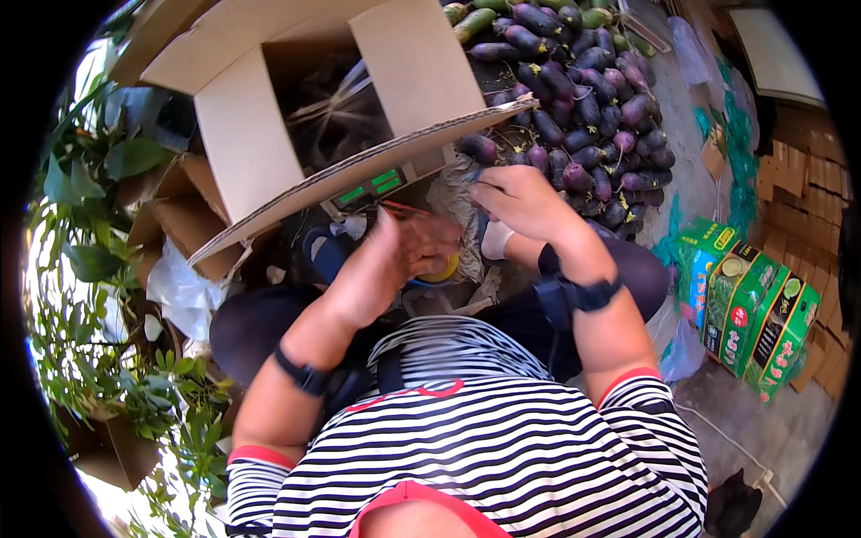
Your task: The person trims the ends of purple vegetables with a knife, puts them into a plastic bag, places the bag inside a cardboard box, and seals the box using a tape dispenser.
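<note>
My left hand is blurred in front of a digital scale with lit green displays. A thin red-orange object shows at its fingers; whether it is held cannot be told. Below that hand, a yellow round thing is partly covered. My right hand has curled fingers and hovers beside the pile of purple-skinned radishes; its grip is hidden. An open cardboard box stands over the scale with flaps spread. Its dark inside holds something like clear plastic, hard to make out.
Crumpled pale material lies between my feet. To the right are a green printed package, green netting and stacked cardboard. Leafy plants, another box and a plastic bag line the left. A cable crosses the floor.
</note>
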Tool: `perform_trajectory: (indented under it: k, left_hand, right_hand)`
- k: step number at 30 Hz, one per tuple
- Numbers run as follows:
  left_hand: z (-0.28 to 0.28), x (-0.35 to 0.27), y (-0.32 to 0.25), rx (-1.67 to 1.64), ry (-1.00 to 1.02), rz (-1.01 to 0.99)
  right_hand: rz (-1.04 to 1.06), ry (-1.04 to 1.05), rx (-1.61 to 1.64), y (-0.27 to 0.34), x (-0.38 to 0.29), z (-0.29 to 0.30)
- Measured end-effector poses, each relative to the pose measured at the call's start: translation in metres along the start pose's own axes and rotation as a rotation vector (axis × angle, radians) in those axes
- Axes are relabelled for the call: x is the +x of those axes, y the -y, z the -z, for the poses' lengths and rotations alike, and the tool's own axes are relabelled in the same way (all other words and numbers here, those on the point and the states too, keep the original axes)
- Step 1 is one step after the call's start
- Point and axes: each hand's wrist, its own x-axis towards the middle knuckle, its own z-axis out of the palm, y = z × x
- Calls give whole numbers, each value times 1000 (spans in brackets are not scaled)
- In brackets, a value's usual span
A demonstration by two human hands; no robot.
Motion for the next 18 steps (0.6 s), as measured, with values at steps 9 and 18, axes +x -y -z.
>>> perform_trajectory:
  k: [9, 18]
  left_hand:
    - [43, 66, 61, -864, -29, 9]
    - [73, 86, 113, -375, -313, 8]
  right_hand:
    - [-602, -144, -247, -235, 47, -207]
    - [-510, -143, -595, -265, 31, -259]
